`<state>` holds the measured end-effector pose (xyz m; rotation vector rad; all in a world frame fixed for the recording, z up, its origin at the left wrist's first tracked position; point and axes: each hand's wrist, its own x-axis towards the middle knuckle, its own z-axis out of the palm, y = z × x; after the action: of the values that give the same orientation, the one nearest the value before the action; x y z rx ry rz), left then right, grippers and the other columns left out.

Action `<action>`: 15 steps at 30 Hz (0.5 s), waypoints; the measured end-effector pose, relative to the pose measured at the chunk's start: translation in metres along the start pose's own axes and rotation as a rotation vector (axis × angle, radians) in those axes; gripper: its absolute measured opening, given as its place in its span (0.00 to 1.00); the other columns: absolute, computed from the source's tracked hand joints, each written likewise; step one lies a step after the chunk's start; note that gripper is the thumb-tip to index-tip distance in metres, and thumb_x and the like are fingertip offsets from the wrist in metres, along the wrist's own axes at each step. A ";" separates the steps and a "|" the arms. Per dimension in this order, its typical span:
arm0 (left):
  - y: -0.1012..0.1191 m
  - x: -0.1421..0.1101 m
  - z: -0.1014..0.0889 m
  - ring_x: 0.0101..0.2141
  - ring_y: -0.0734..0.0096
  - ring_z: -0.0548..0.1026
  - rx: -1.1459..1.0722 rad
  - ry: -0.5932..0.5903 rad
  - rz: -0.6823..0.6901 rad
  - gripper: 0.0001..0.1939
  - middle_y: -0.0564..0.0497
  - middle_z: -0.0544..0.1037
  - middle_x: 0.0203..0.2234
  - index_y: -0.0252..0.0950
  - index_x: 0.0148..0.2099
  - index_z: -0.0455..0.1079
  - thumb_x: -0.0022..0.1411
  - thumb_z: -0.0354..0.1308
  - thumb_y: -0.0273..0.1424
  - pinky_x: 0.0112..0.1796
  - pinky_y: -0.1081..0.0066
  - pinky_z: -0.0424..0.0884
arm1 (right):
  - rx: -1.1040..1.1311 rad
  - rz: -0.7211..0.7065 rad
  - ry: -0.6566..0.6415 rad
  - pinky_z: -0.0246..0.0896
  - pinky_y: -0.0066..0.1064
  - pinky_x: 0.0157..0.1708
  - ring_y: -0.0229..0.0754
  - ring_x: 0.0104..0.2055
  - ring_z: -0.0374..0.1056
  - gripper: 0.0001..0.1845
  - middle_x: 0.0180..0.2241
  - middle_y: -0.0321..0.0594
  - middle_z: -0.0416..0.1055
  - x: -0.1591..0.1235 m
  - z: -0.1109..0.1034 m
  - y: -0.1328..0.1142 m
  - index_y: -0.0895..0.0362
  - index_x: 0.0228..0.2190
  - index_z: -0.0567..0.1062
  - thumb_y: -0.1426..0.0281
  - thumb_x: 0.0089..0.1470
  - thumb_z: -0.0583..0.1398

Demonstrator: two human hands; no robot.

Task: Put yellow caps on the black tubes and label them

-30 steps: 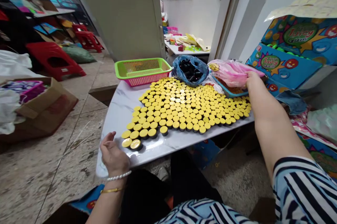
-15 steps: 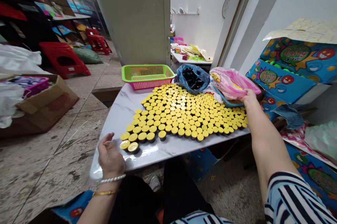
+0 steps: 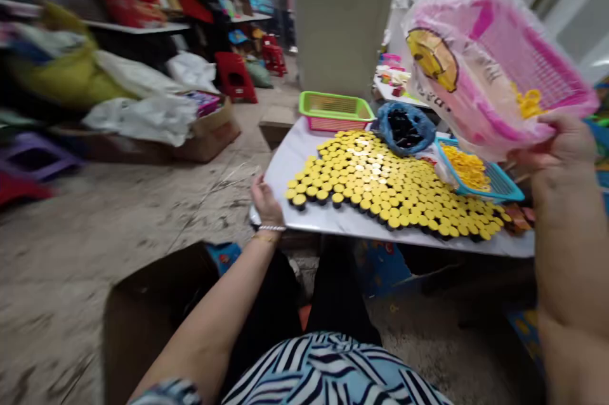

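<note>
My right hand (image 3: 561,141) grips the near edge of a pink plastic basket (image 3: 554,68) lined with a printed plastic bag (image 3: 466,68), holding it tilted above the table. Small yellow plastic pieces (image 3: 528,102) lie inside. My left hand (image 3: 267,202) is at the table's left edge, fingers partly curled and blurred; whether it holds anything I cannot tell. Between the hands, many black caps with yellow tops (image 3: 380,183) stand packed on the white marbled table (image 3: 304,218). Below the raised basket sits a blue basket (image 3: 507,186) of yellow pieces (image 3: 469,169).
A green and pink basket (image 3: 335,100) and a blue bag of black parts (image 3: 404,129) stand at the table's back. An open cardboard box (image 3: 137,322) is by my left leg. Red stools (image 3: 235,78), sacks and a box (image 3: 214,132) occupy the floor at left.
My right hand has lifted the pink basket off the blue one, uncovering the yellow pieces there. The view has swung left. My left hand stays by the table's left edge.
</note>
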<state>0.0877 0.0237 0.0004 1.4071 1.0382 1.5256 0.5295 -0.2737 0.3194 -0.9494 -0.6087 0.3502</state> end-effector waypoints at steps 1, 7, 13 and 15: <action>0.003 -0.004 -0.008 0.64 0.54 0.63 -0.041 0.082 0.031 0.36 0.31 0.63 0.63 0.29 0.62 0.58 0.71 0.41 0.56 0.64 0.60 0.57 | 0.065 0.070 -0.074 0.71 0.41 0.45 0.43 0.46 0.78 0.17 0.42 0.48 0.80 -0.015 0.021 0.006 0.60 0.23 0.75 0.85 0.50 0.50; 0.066 -0.027 -0.154 0.60 0.52 0.69 -0.431 0.193 -0.116 0.41 0.33 0.65 0.63 0.35 0.62 0.62 0.68 0.34 0.62 0.56 0.51 0.71 | 0.102 0.294 -0.301 0.74 0.37 0.52 0.43 0.43 0.76 0.14 0.36 0.41 0.78 -0.148 0.147 0.085 0.57 0.31 0.77 0.83 0.42 0.59; 0.158 -0.092 -0.369 0.57 0.50 0.71 -0.414 0.131 -0.180 0.47 0.36 0.73 0.57 0.27 0.63 0.63 0.67 0.34 0.63 0.54 0.44 0.73 | 0.063 0.831 -0.637 0.77 0.44 0.45 0.53 0.42 0.77 0.21 0.40 0.41 0.80 -0.319 0.243 0.207 0.53 0.38 0.80 0.75 0.37 0.64; 0.165 -0.122 -0.416 0.59 0.55 0.71 -0.347 0.331 -0.162 0.37 0.40 0.74 0.57 0.28 0.62 0.64 0.74 0.36 0.54 0.60 0.48 0.68 | 0.058 0.958 -0.738 0.77 0.43 0.41 0.51 0.37 0.77 0.21 0.36 0.39 0.81 -0.372 0.263 0.245 0.54 0.36 0.80 0.75 0.34 0.66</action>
<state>-0.3239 -0.1688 0.0950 0.8306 0.9921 1.7529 0.0711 -0.1672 0.1057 -0.9994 -0.7626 1.6124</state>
